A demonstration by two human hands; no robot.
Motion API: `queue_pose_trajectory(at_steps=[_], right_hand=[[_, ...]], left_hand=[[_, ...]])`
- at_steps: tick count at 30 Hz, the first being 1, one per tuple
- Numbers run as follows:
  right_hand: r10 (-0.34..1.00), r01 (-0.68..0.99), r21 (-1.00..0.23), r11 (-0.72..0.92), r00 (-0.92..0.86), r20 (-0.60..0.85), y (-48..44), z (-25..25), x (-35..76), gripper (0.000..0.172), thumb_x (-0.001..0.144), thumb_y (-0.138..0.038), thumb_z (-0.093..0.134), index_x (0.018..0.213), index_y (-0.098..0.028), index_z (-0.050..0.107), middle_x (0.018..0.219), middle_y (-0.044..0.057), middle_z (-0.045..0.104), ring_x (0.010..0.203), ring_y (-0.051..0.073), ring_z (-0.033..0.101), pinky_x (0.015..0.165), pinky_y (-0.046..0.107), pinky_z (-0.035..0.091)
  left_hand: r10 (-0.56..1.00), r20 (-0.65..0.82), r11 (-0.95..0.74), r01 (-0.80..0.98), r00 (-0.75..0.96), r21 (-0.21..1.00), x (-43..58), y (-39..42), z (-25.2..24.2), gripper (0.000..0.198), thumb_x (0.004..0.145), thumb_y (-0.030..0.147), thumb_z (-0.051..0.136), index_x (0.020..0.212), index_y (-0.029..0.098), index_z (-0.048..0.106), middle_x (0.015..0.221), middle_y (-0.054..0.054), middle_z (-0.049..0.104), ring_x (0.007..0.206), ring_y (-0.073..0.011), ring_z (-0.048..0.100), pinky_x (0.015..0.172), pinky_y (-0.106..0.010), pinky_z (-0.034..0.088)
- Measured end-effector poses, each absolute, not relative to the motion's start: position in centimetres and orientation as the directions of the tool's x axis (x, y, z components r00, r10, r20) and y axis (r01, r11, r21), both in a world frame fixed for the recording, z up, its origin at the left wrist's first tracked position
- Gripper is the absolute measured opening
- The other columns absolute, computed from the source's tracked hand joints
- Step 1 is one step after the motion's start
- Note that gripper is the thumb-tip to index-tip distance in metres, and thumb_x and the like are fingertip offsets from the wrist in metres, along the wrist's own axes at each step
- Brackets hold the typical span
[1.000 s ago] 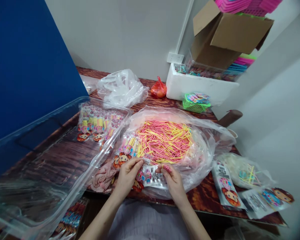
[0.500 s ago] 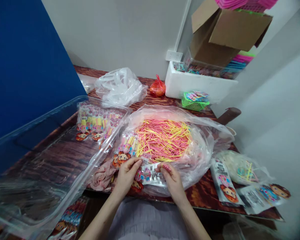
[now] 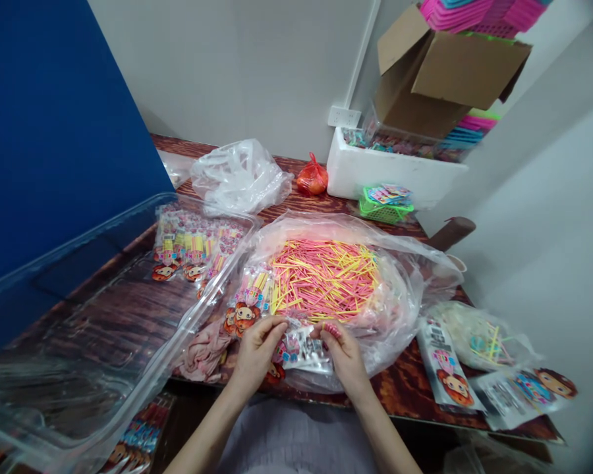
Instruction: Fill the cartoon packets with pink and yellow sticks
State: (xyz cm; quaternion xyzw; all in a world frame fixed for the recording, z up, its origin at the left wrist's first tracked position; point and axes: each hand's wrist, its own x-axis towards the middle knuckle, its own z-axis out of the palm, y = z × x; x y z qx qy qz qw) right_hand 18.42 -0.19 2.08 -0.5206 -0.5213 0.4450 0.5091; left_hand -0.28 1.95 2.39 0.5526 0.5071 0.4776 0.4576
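Note:
In front of me a clear printed packet (image 3: 304,350) with a cartoon head lies between my two hands. Thumb and fingers of my left hand (image 3: 257,350) are pinched together at its top left edge. My right hand (image 3: 344,355) is curled round a small bunch of pink sticks (image 3: 332,329), whose ends show at the fingers; its thumb and fingertip are close to the packet's right side. Beyond the hands, a large open plastic bag (image 3: 400,289) holds a heap of thin pink and yellow sticks (image 3: 326,280). Packets filled with sticks (image 3: 252,299) lie left of the heap.
On the left stands a clear plastic bin (image 3: 178,342) with filled packets (image 3: 192,247) inside. A pink cloth (image 3: 205,352) lies beside it. Flat printed packets (image 3: 449,372) are at the right edge. Behind are a green basket (image 3: 385,209), a white foam box (image 3: 395,171) and a red bag (image 3: 312,176).
Both hands stay at the packet with almost the same grip. The whole view has shifted down slightly, and the packet's film has creased a little differently.

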Motion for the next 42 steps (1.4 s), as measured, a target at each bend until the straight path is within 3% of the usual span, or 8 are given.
queue_pose_trajectory(at_steps=[6, 12, 17, 25, 32, 35, 38, 42], right_hand=[[0.993, 0.010, -0.997, 0.077, 0.087, 0.078, 0.6, 3.1, 19.0, 0.014, 0.088, -0.033, 0.060, 0.087, -0.020, 0.067, 0.080, 0.001, 0.068, 0.079, 0.016, 0.063, 0.076, 0.027, 0.046], [0.989, -0.590, -0.805, 0.066, 0.148, -0.028, 3.9, 6.8, 18.2, 0.014, 0.081, -0.032, 0.071, 0.090, -0.023, 0.066, 0.083, 0.000, 0.072, 0.085, 0.018, 0.067, 0.091, 0.038, 0.047], [0.993, -0.689, -0.716, -0.114, -0.052, -0.108, 4.0, 7.9, 16.2, 0.014, 0.078, -0.034, 0.074, 0.085, -0.022, 0.070, 0.086, 0.003, 0.075, 0.096, 0.022, 0.068, 0.101, 0.043, 0.042], [0.983, -0.467, -0.869, -0.165, -0.008, -0.182, 1.5, 7.4, 15.3, 0.020, 0.076, -0.038, 0.074, 0.084, -0.020, 0.073, 0.093, 0.006, 0.075, 0.106, 0.027, 0.063, 0.103, 0.044, 0.038], [0.985, -0.207, -0.963, -0.171, -0.073, -0.159, 0.3, 8.1, 15.3, 0.042, 0.083, -0.043, 0.066, 0.122, -0.028, 0.057, 0.128, 0.005, 0.060, 0.115, 0.022, 0.056, 0.102, 0.040, 0.040], [0.999, -0.005, -1.000, 0.011, 0.033, 0.010, -0.1, 8.0, 15.3, 0.025, 0.089, -0.042, 0.059, 0.106, -0.026, 0.064, 0.119, 0.006, 0.062, 0.110, 0.022, 0.056, 0.097, 0.037, 0.042], [0.994, 0.182, -0.977, 0.107, -0.054, 0.099, -0.5, 7.7, 15.1, 0.023, 0.093, -0.037, 0.051, 0.086, -0.022, 0.068, 0.101, 0.006, 0.066, 0.100, 0.021, 0.059, 0.089, 0.034, 0.044], [0.989, 0.226, -0.962, 0.150, -0.016, 0.150, -1.3, 7.3, 14.3, 0.016, 0.094, -0.030, 0.050, 0.094, -0.023, 0.064, 0.097, 0.004, 0.064, 0.095, 0.020, 0.059, 0.085, 0.031, 0.044]], left_hand=[[0.990, 0.112, -0.124, 0.152, 0.089, 0.981, -0.1, 1.5, 2.1, 0.017, 0.086, 0.029, 0.058, 0.085, 0.019, 0.071, 0.087, -0.003, 0.070, 0.083, -0.0173, 0.063, 0.077, -0.025, 0.047], [0.986, 0.067, -0.082, 0.093, 0.150, 0.992, 0.9, 0.9, 2.9, 0.017, 0.086, 0.029, 0.057, 0.082, 0.017, 0.069, 0.078, -0.002, 0.065, 0.074, -0.0158, 0.058, 0.069, -0.024, 0.045], [0.986, -0.031, 0.038, -0.039, 0.162, 0.999, 1.3, 0.6, 3.4, 0.019, 0.083, 0.033, 0.059, 0.083, 0.016, 0.069, 0.075, -0.002, 0.063, 0.069, -0.0148, 0.056, 0.065, -0.023, 0.044], [0.993, -0.039, 0.045, -0.049, 0.113, 0.998, 1.1, 0.2, 3.0, 0.020, 0.082, 0.033, 0.060, 0.079, 0.016, 0.070, 0.071, -0.001, 0.065, 0.067, -0.0148, 0.058, 0.063, -0.023, 0.045], [0.995, 0.067, -0.059, -0.098, 0.079, 0.993, 0.9, 0.0, 2.8, 0.018, 0.084, 0.031, 0.062, 0.092, 0.020, 0.074, 0.094, -0.005, 0.072, 0.089, -0.0193, 0.065, 0.084, -0.028, 0.049], [0.997, 0.023, -0.013, -0.133, 0.079, 0.991, 0.7, -0.1, 3.0, 0.019, 0.084, 0.032, 0.064, 0.095, 0.020, 0.073, 0.100, -0.005, 0.073, 0.095, -0.0205, 0.065, 0.088, -0.030, 0.049], [0.992, -0.050, 0.074, -0.201, 0.119, 0.977, 0.6, -0.3, 3.4, 0.021, 0.082, 0.035, 0.065, 0.093, 0.019, 0.073, 0.097, -0.006, 0.073, 0.093, -0.0219, 0.066, 0.087, -0.032, 0.051], [0.966, -0.154, 0.203, -0.235, 0.209, 0.951, 0.0, -0.3, 3.8, 0.026, 0.076, 0.037, 0.071, 0.093, 0.018, 0.072, 0.091, -0.006, 0.073, 0.086, -0.0218, 0.066, 0.080, -0.033, 0.052]])
